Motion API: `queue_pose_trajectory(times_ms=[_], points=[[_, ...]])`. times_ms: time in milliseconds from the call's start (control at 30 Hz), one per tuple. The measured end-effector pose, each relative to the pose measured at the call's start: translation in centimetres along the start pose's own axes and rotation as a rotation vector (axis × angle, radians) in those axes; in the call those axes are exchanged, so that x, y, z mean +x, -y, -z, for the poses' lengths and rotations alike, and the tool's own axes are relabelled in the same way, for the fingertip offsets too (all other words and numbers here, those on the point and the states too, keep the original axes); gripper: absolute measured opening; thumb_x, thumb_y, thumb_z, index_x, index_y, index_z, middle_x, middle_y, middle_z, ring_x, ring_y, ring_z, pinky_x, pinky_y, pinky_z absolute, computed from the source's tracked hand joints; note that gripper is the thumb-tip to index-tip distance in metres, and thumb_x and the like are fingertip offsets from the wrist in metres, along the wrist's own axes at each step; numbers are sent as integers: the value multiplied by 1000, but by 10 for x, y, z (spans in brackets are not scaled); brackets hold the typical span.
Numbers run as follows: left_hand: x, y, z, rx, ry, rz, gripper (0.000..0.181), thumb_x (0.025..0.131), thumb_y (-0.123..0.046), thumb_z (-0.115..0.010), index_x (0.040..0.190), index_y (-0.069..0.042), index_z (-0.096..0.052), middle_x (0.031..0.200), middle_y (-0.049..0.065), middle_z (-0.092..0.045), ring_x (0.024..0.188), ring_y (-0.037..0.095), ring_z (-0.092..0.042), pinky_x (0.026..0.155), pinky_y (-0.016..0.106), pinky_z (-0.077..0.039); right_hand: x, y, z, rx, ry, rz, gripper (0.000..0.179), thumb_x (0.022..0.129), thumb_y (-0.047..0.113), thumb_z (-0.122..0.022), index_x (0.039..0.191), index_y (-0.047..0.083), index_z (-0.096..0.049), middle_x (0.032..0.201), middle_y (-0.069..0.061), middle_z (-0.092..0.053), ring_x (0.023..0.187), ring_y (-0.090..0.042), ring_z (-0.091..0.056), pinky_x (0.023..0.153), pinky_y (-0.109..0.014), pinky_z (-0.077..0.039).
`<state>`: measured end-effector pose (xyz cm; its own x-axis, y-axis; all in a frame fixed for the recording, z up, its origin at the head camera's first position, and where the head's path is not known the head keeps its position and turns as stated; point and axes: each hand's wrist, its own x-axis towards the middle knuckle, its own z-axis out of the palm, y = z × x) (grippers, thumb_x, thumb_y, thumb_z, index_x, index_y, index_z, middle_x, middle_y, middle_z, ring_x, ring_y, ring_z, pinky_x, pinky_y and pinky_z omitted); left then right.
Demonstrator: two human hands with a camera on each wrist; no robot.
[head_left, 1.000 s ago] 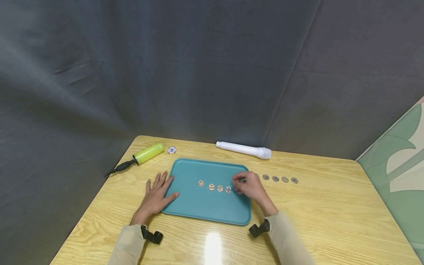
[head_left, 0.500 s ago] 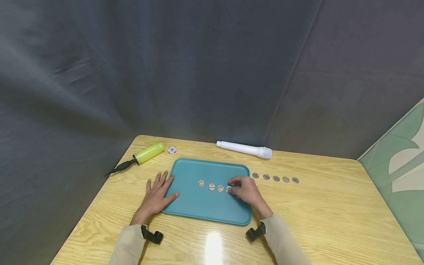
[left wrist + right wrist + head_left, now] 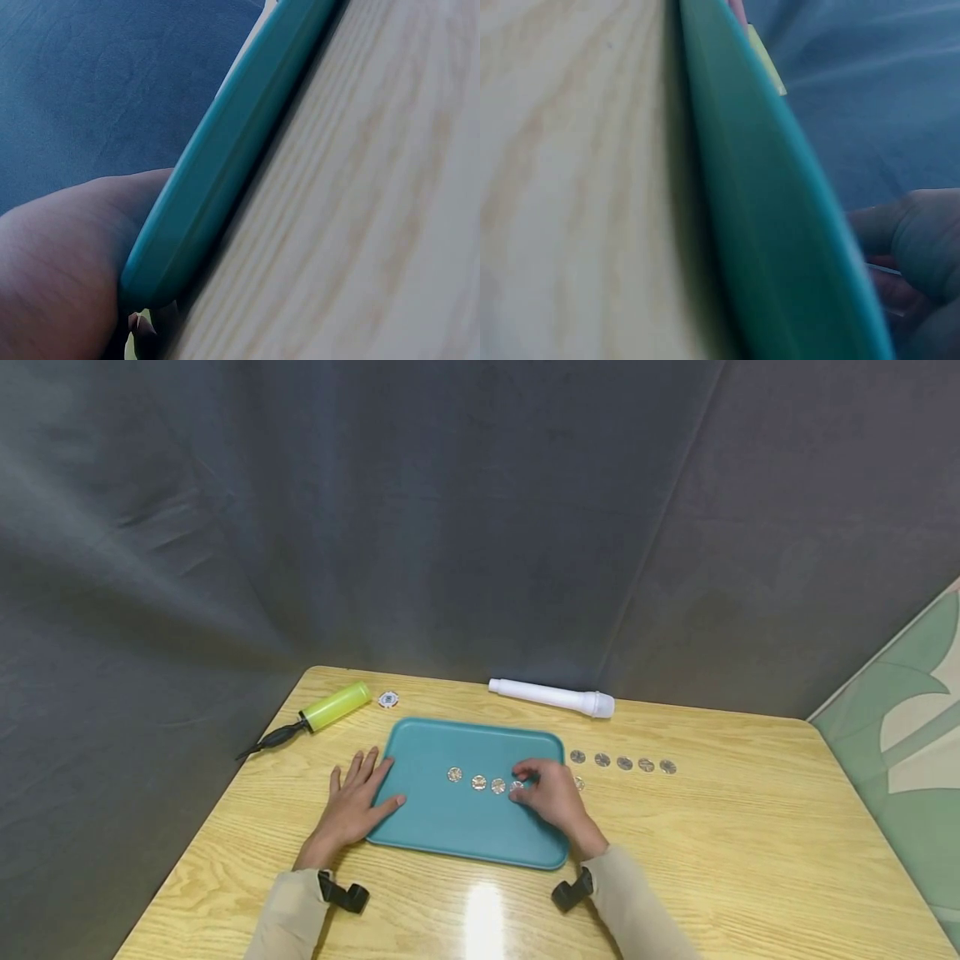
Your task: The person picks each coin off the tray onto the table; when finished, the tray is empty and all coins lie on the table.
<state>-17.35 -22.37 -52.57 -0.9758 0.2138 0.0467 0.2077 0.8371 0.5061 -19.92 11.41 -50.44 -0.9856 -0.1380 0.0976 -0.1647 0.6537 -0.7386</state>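
Your right hand (image 3: 546,792) sits over the right part of the teal tray (image 3: 465,827), fingers curled down in a narrow grip at the fourth coin (image 3: 516,787) in the tray's row; whether the fingertips actually pinch that coin or only touch it cannot be told from the head view. A second ago this hand was further right, near the tray's right edge, and it has slid left along the row. With it out of the way, a fifth coin at the left end of the line of coins on the counter (image 3: 622,763) now shows, and one more coin (image 3: 579,783) peeks out just right of your knuckles, beside the tray's edge.

Three other tray coins (image 3: 477,781) lie left of your fingers, evenly spaced and unmoved.

Your left hand (image 3: 357,803) has not shifted: it lies flat with straight, spread fingers, palm on the counter (image 3: 750,860), thumb and forefinger against the tray's left rim. The left wrist view shows that rim close against the hand.

Both forearms in beige sleeves come in from the near edge, wrists low, each with a black strap.

At the far edge lie a yellow-green pump (image 3: 322,712), a small white chip (image 3: 387,699) and a white tube (image 3: 551,697).
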Motion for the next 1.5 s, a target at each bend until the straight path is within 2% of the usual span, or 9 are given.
queue_pose_trajectory(times_ms=[133, 567, 833, 1067, 1333, 1500], points=[[0, 0, 0, -6, -2, -2, 77, 96, -45, -61, 157, -8, -33, 167, 23, -19, 155, 48, -8, 117, 72, 2, 0, 1, -3, -24, -13, 11, 28, 71, 2, -87, 97, 5, -78, 81, -4, -74, 64, -7, -57, 59, -23, -48], [0, 0, -1, -5, 1, 2, 77, 96, -45, -61, 158, -9, -33, 167, 22, -18, 155, 47, -8, 117, 72, 1, -1, 6, -3, -71, -5, -11, 27, 72, 4, -87, 97, 6, -77, 79, -1, -71, 66, -8, -56, 64, -27, -50], [0, 0, 0, -7, 4, 5, 77, 95, -43, -62, 157, -9, -33, 167, 22, -19, 156, 46, -8, 118, 72, 2, -4, 8, 0, -90, -5, 9, 18, 72, 7, -88, 87, 7, -77, 75, -1, -70, 63, -7, -54, 60, -25, -47], [0, 0, 0, -11, 1, 0, 76, 96, -44, -61, 157, -9, -33, 167, 23, -18, 155, 48, -8, 117, 72, 2, -6, 7, 0, -135, -15, 35, 12, 75, 9, -86, 84, 10, -77, 79, -1, -70, 70, -7, -57, 64, -26, -49], [1, -1, 0, -12, 6, 4, 76, 96, -44, -61, 158, -9, -33, 167, 22, -18, 156, 47, -7, 118, 72, 2, -6, 6, 3, -94, -9, 72, 7, 80, 2, -80, 84, 7, -77, 74, -1, -72, 66, -6, -57, 61, -22, -50], [0, 0, 0, -3, -5, -4, 75, 96, -44, -61, 157, -8, -35, 166, 23, -20, 155, 48, -9, 117, 73, 1, -5, 4, 8, 16, 33, 47, 8, 85, -2, -72, 88, 3, -78, 77, -7, -75, 61, -6, -63, 56, -19, -54]])
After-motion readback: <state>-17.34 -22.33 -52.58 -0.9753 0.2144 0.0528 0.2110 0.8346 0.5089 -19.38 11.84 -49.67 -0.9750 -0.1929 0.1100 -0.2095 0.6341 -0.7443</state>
